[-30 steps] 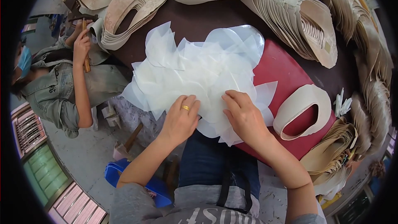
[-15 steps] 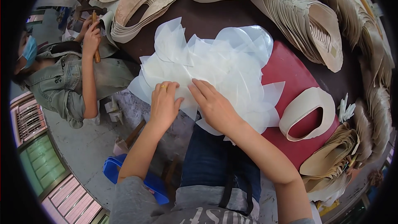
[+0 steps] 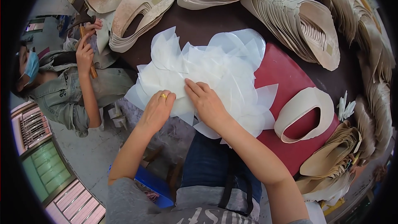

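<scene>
A loose heap of translucent white cut sheets (image 3: 215, 70), many with pointed or rounded ends, lies in front of me at the table's near edge. My left hand (image 3: 158, 108), with a gold ring, is at the heap's near left side; its fingers are bent and pressed together on a translucent sheet, the tips partly hidden. Beside it, my right hand (image 3: 208, 104) rests on the heap with fingers stretched out flat, the tips near the heap's middle. To the right, a cream shoe upper piece (image 3: 286, 120) lies on a red sheet (image 3: 286, 68).
Stacks of beige shoe uppers (image 3: 166, 0) (image 3: 290, 29) line the dark table's (image 3: 143, 43) far side. More pieces (image 3: 327, 157) and small white sticks (image 3: 345, 108) lie at the right. A masked co-worker (image 3: 66, 87) at the left holds a hammer (image 3: 92, 68). A blue bin (image 3: 155, 186) is below left.
My left thumb has closed in against the fingers, and that hand has turned slightly. My right hand stays on the heap. The co-worker's hammer has shifted, and the view has moved a little.
</scene>
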Available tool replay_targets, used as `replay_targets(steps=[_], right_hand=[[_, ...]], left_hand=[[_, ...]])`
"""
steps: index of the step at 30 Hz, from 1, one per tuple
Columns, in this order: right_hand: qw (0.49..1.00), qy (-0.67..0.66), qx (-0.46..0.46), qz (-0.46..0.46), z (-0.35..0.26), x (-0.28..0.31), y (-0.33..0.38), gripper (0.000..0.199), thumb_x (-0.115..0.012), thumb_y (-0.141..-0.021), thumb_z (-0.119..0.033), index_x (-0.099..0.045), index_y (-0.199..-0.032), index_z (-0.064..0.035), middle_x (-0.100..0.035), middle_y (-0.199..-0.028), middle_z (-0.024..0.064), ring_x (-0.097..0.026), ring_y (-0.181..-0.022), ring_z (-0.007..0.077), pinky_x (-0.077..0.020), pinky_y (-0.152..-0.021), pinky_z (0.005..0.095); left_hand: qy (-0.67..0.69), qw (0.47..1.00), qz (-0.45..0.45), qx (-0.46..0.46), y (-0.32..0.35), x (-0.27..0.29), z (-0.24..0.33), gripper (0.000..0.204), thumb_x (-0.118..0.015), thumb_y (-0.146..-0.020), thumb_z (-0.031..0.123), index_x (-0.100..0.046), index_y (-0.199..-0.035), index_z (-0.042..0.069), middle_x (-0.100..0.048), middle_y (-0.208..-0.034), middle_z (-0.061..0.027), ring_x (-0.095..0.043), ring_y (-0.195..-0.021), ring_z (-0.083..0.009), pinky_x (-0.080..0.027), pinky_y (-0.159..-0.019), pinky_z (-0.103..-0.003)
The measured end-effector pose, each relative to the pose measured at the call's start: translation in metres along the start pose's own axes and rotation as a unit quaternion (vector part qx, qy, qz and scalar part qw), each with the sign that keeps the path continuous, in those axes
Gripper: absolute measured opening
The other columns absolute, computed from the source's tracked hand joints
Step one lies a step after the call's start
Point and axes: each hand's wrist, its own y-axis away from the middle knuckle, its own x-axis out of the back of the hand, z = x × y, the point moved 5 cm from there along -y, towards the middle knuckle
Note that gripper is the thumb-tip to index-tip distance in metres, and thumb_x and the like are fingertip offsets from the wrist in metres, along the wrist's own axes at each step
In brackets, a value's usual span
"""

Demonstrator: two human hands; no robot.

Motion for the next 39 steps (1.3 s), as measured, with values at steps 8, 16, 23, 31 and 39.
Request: replay_targets(steps=[8,16,23,31,39], right_hand=[[1.000,-0.009,-0.006,-0.008,0.004,0.003,-0.003,0.039,-0.050,-0.086,-0.010,-0.055,-0.122,0.0037,-0.044,-0.142,0.0117,-0.046,-0.118,0.0280,-0.0409,-0.098,0.0316],[0.875,-0.427,-0.227,-0.016,0.040,0.099,0.010,0.032,-0.060,-0.088,-0.013,-0.059,-0.116,0.0033,-0.064,-0.115,0.0145,-0.061,-0.095,0.0281,-0.0481,-0.086,0.0322],[0.896,-0.168,-0.315,0.264,0.082,0.233,0.177,0.008,-0.064,-0.086,-0.005,-0.065,-0.089,0.0013,-0.065,-0.078,0.0082,-0.058,-0.062,0.0137,-0.0470,-0.057,0.0255],[0.491,-0.430,-0.352,0.671,0.144,0.273,0.357,0.016,-0.054,-0.098,-0.019,-0.057,-0.098,-0.0036,-0.057,-0.079,0.0032,-0.054,-0.066,0.0099,-0.0484,-0.065,0.0241],[0.652,-0.401,-0.518,0.381,0.152,0.222,0.368,0.019,-0.052,-0.098,-0.015,-0.058,-0.104,0.0018,-0.061,-0.074,0.0052,-0.059,-0.067,0.0114,-0.0506,-0.066,0.0224]], left_hand=[[0.101,0.993,0.059,0.036,0.057,0.035,0.020,0.020,-0.057,-0.083,0.000,-0.054,-0.102,0.001,-0.055,-0.101,-0.0127,-0.054,-0.088,-0.0286,-0.046,-0.081,-0.034],[0.308,0.920,0.110,0.217,0.036,0.096,0.042,0.015,-0.052,-0.085,-0.002,-0.053,-0.099,0.002,-0.052,-0.096,-0.0075,-0.046,-0.079,-0.0173,-0.040,-0.073,-0.026],[0.584,0.803,0.098,-0.061,-0.135,0.051,0.169,0.022,-0.055,-0.079,-0.001,-0.061,-0.100,0.002,-0.058,-0.097,-0.0073,-0.053,-0.081,-0.0187,-0.045,-0.076,-0.027],[0.101,0.888,0.015,-0.449,-0.212,-0.078,0.392,0.049,-0.057,-0.088,0.027,-0.050,-0.127,-0.002,-0.047,-0.138,-0.0156,-0.045,-0.125,-0.0316,-0.040,-0.100,-0.040],[0.364,0.915,-0.051,-0.166,-0.104,-0.087,0.361,0.033,-0.059,-0.089,0.018,-0.058,-0.117,0.000,-0.060,-0.119,-0.0164,-0.056,-0.100,-0.0267,-0.046,-0.081,-0.031]])
